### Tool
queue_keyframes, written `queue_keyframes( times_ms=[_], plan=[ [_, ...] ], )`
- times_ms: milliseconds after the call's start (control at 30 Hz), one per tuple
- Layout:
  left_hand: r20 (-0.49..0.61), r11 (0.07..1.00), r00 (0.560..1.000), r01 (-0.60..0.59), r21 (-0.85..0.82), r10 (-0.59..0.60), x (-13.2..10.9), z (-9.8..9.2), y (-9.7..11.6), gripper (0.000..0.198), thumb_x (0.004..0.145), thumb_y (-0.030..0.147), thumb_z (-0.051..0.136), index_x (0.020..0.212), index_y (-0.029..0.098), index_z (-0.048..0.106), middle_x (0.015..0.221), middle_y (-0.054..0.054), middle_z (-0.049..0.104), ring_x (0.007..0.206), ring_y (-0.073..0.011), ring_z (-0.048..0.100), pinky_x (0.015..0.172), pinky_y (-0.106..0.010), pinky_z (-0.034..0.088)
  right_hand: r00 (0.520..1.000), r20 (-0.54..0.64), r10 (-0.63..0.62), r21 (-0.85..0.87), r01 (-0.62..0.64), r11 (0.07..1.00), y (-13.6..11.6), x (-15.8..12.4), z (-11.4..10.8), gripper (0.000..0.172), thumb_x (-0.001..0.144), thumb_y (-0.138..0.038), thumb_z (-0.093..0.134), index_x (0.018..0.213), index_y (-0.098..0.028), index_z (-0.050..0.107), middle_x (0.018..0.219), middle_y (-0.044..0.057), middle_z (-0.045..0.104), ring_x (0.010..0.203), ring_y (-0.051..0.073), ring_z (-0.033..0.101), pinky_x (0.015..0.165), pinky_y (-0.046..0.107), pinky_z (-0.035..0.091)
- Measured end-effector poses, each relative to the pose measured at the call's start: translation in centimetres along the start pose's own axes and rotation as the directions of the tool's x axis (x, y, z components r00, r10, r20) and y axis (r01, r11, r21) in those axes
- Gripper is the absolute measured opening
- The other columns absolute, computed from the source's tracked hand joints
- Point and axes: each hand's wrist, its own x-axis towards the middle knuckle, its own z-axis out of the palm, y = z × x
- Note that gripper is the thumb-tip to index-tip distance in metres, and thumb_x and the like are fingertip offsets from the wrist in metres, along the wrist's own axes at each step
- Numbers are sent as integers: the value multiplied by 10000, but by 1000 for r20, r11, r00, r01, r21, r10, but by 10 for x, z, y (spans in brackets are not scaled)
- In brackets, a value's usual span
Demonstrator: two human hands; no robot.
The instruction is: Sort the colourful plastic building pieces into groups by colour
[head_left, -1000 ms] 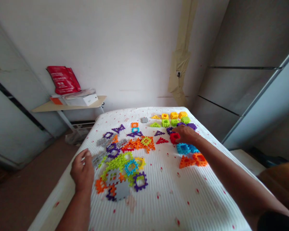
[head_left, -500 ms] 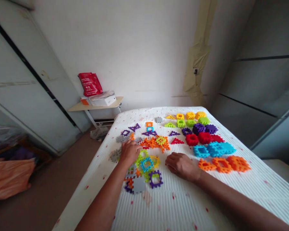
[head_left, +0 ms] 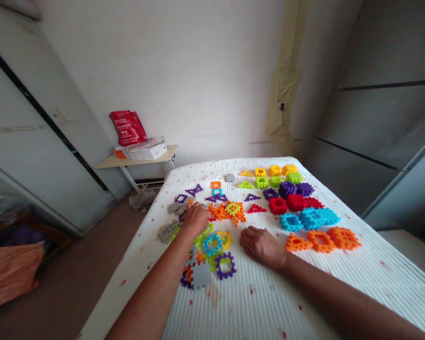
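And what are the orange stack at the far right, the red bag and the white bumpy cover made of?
Orange stack: probably plastic, smooth, with even bright color and toothed edges.

Red bag: perhaps thin plastic, smooth-looking, with pale print; coated paper is possible.

White cover: seemingly cloth, matte and ribbed; which fiber, I can't tell.

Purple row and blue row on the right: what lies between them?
The head view shows a row of red pieces between the purple row and the blue row.

Orange pieces point(head_left: 218, 211), red-flecked white cover point(head_left: 265, 307)
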Motion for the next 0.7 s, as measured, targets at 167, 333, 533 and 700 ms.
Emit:
queue_keyframes(
  times_ms=[167,333,533,700],
  plan=[
    [-49,980,999,-5,-200,-5,0,-2,-6,177,683,89,541,614,190,669,770,-75,619,943,-244,516,957,-424,300,1000,-28,-5,-12,5,1000,-1,0,2,183,886,-156,427,733,-189,522,808,23,568,745,154,480,650,276,366],
    [-87,854,991,38,-518,-98,-8,-8,-18,110,682,166,547,682,188,654,832,-38,620,892,-201,534,895,-348,384,999,-54,5,1,-5,1000,-1,0,4,201,892,-160,416,723,-198,517,794,30,567,729,161,476,627,287,358],
    [-5,480,953,148,-865,-303,-29,2,-16,351,726,440,534,877,137,630,733,-33,629,637,-150,570,611,-278,450,998,-60,-3,-21,1,1000,-1,0,5,203,896,-166,413,720,-189,512,788,23,559,721,151,466,628,278,355],
    [49,184,901,141,-973,-431,-40,14,-2,454,622,502,645,868,122,608,667,-19,610,583,-125,566,554,-245,433,998,-64,4,-32,-6,999,-1,0,7,185,889,-163,428,723,-186,508,788,16,554,722,145,457,625,272,354]
  ],
)
